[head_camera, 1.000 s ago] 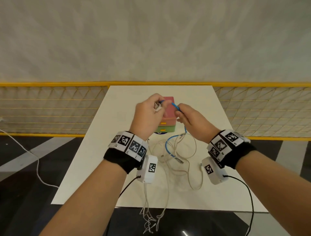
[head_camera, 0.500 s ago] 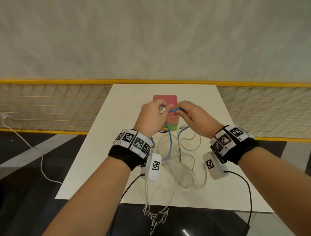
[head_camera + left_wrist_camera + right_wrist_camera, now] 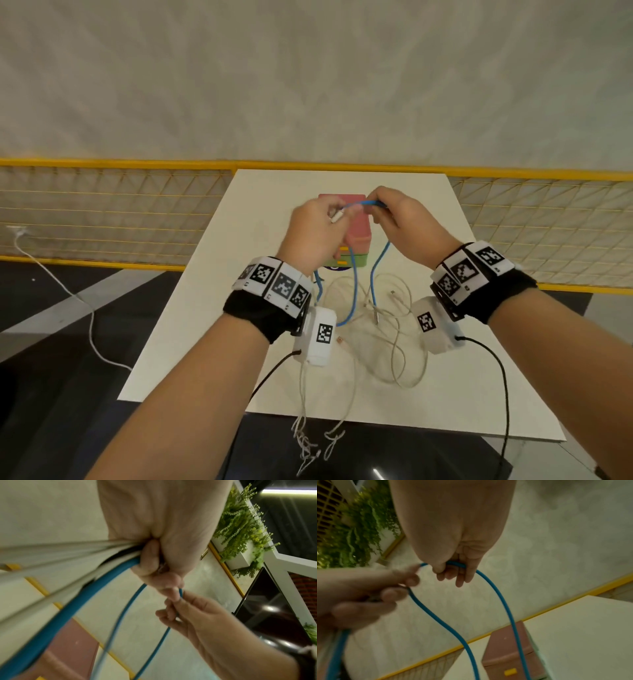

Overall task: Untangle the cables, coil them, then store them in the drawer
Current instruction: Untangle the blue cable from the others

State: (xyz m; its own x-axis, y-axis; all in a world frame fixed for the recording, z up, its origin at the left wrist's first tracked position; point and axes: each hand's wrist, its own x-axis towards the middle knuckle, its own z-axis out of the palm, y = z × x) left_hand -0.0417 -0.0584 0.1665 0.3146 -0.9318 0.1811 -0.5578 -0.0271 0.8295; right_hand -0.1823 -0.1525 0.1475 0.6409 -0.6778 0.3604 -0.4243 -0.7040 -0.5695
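Our left hand (image 3: 317,233) grips the blue cable (image 3: 354,291) and white cables; our right hand (image 3: 402,219) pinches the blue cable above the bench (image 3: 462,394).

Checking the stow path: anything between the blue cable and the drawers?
Nothing solid. Both hands, left hand and right hand, hold the blue cable above the drawer box, but its loops hang among the white cables, and the drawers look closed.

A fenced indoor recording space, not a home: a yellow mesh barrier (image 3: 113,212) runs beyond the hands behind a lone white desk (image 3: 445,394), with planter greenery (image 3: 240,524) off to the side.
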